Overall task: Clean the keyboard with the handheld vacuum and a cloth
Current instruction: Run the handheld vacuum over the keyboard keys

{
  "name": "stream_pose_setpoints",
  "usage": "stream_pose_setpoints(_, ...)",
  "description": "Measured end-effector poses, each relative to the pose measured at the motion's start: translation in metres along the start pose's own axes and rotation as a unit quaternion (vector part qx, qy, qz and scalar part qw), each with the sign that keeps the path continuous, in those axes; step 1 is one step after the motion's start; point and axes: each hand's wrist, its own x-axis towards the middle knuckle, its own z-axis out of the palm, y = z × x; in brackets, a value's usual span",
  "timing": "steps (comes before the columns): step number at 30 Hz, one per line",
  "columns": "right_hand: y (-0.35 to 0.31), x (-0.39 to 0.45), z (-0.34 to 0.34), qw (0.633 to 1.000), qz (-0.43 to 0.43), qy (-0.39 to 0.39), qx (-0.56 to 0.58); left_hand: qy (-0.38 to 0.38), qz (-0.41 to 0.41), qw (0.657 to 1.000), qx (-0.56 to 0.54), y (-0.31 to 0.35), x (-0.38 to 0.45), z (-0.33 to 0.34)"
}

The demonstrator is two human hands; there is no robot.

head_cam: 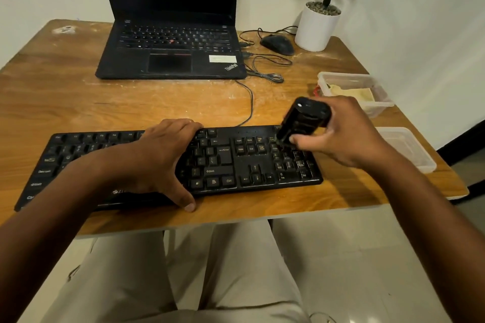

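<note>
A black full-size keyboard (223, 162) lies across the near part of the wooden table (78, 102). My left hand (160, 155) rests flat on its middle keys, thumb hooked over the front edge. My right hand (349, 136) grips a black handheld vacuum (304, 118), tilted, with its nozzle down on the number pad at the keyboard's right end. A yellowish cloth (351, 93) lies inside a clear plastic container (378, 88) at the right of the table.
An open black laptop (170, 57) stands at the back, with a mouse (278, 44), tangled cables (265, 71) and a white plant pot (315, 29) to its right. A clear plastic lid (409, 149) lies near the table's right edge. My legs are under the front edge.
</note>
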Motion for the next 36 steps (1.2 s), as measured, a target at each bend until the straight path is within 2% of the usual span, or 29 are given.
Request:
stream_pose_setpoints(3, 0.004, 0.016, 0.011, 1.000, -0.003, 0.017, 0.000, -0.003, -0.001, 1.000, 0.002, 0.002, -0.002, -0.001)
stream_pose_setpoints(6, 0.000, -0.001, 0.010, 0.998, -0.027, -0.040, -0.026, -0.005, -0.003, 1.000, 0.003, 0.003, -0.002, -0.001)
stream_pose_setpoints(10, -0.012, -0.031, -0.005, 0.993, -0.012, -0.116, -0.012, -0.006, -0.004, 1.000, -0.002, 0.002, -0.002, 0.000)
stream_pose_setpoints(12, -0.017, -0.030, -0.008, 0.997, 0.017, -0.070, -0.004, -0.010, -0.005, 1.000, -0.005, 0.000, -0.001, 0.001)
stream_pose_setpoints(15, -0.025, -0.014, 0.007, 0.995, 0.057, 0.086, 0.014, -0.008, 0.001, 1.000, -0.005, -0.004, 0.001, 0.002)
stream_pose_setpoints(17, -0.030, -0.001, 0.025, 0.984, 0.084, 0.142, 0.067, -0.008, 0.004, 1.000, -0.009, -0.004, 0.001, 0.002)
stream_pose_setpoints(20, -0.027, 0.009, 0.047, 0.975, 0.113, 0.168, 0.086, -0.001, 0.009, 1.000, -0.007, -0.005, 0.001, 0.002)
stream_pose_setpoints(24, -0.006, -0.001, 0.040, 0.961, 0.160, 0.224, 0.021, 0.008, 0.014, 1.000, -0.007, -0.005, 0.002, 0.003)
stream_pose_setpoints(27, 0.004, -0.004, 0.025, 0.947, 0.173, 0.266, -0.043, 0.013, 0.015, 1.000, -0.008, -0.004, 0.002, 0.003)
stream_pose_setpoints(29, 0.001, 0.000, 0.018, 0.942, 0.174, 0.284, -0.048, 0.014, 0.014, 1.000, -0.006, -0.005, 0.003, 0.004)
stream_pose_setpoints(31, -0.011, 0.004, 0.021, 0.945, 0.165, 0.281, -0.021, 0.013, 0.014, 1.000, -0.009, -0.006, 0.003, 0.003)
stream_pose_setpoints(33, -0.023, 0.006, 0.035, 0.957, 0.151, 0.247, 0.011, 0.009, 0.013, 1.000, -0.009, -0.006, 0.004, 0.003)
stream_pose_setpoints(36, -0.025, 0.002, 0.053, 0.968, 0.128, 0.218, 0.006, 0.011, 0.012, 1.000, -0.007, -0.006, 0.004, 0.004)
